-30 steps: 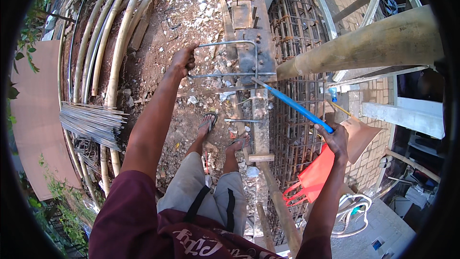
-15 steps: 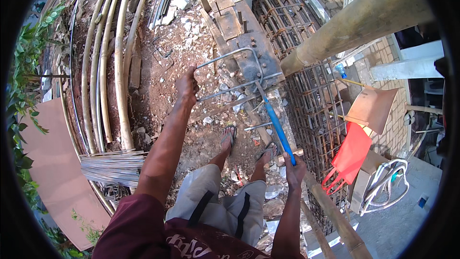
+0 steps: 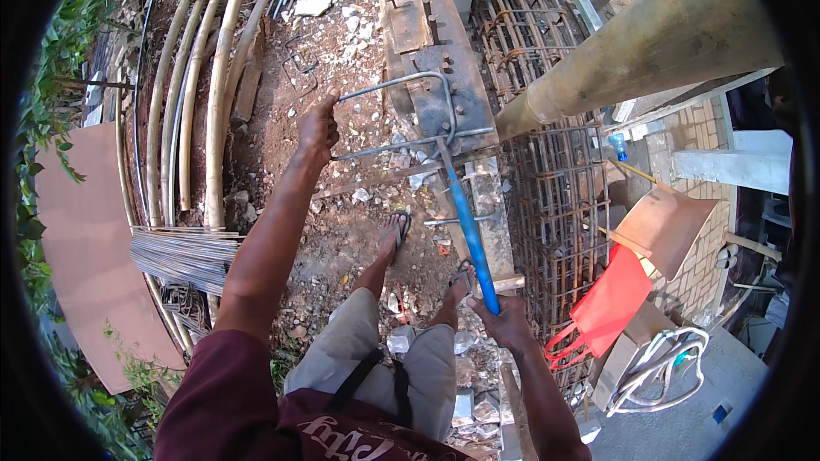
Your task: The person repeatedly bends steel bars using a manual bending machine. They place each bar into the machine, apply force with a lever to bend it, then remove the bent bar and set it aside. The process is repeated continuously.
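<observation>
My left hand is closed around the near side of a bent steel rebar stirrup, its two long sides stretching rightward. The stirrup's far corner lies among the pegs of a dark steel bending plate fixed on a beam. In my right hand is the lower end of a rebar bending bar with a blue handle. Its bare metal head touches the lower rod at the plate's near edge. Just below, a short metal rod crosses the beam.
A long rebar cage runs right of the beam, under a thick bamboo pole. Bamboo poles and a bundle of thin rods lie left. Rubble covers the ground by my feet. At right are a red bag and coiled hose.
The whole view has shifted a little. The blue handle's lower end and my right hand have come nearer to my body. My left hand keeps its hold on the stirrup.
</observation>
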`<state>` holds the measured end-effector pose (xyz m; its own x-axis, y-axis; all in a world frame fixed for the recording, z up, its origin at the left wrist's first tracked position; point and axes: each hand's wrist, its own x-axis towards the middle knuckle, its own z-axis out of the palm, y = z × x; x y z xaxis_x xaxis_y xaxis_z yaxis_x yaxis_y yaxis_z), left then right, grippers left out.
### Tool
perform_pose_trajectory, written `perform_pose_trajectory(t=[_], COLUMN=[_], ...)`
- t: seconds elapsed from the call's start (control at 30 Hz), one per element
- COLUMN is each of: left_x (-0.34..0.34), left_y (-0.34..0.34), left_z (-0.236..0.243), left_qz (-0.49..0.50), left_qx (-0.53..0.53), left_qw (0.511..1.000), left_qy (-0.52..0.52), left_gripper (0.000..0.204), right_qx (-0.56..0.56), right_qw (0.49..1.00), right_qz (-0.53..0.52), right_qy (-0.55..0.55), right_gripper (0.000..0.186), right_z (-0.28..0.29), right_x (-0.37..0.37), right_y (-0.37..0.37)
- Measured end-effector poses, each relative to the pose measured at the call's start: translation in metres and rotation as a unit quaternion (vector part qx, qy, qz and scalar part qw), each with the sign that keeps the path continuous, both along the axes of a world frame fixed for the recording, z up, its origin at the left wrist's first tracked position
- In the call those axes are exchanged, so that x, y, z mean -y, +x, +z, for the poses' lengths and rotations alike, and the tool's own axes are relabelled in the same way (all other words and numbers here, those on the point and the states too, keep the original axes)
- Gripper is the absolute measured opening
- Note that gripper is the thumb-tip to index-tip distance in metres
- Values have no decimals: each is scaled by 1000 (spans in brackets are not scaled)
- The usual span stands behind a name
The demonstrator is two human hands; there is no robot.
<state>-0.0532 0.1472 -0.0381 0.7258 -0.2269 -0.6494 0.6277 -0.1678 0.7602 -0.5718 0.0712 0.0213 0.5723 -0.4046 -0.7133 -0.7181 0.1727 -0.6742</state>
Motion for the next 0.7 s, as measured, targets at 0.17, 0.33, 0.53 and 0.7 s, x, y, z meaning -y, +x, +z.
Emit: perform_pose_trajectory(t=[0.17,0.33,0.53,0.7], left_x=[2,3,2,6], left_y=[-5,-11,-12,-11], left_z=[2,5,1,4], left_qz=[-9,-18,-9,-20], left_qx=[40,75,52,52], left_qw=[999,996,999,998], left_qy=[10,33,-3,21], left_gripper=[41,44,45,42], right_qx=[58,107,269,287], right_qw=[996,981,895,862], right_qz=[-52,-139,-335,-409], right_qy=[36,88,121,88], right_gripper=[40,37,44,50], right_z=[-39,-77,-84,-112], right_x=[-22,-87,-208,-242], right_y=[7,33,183,234])
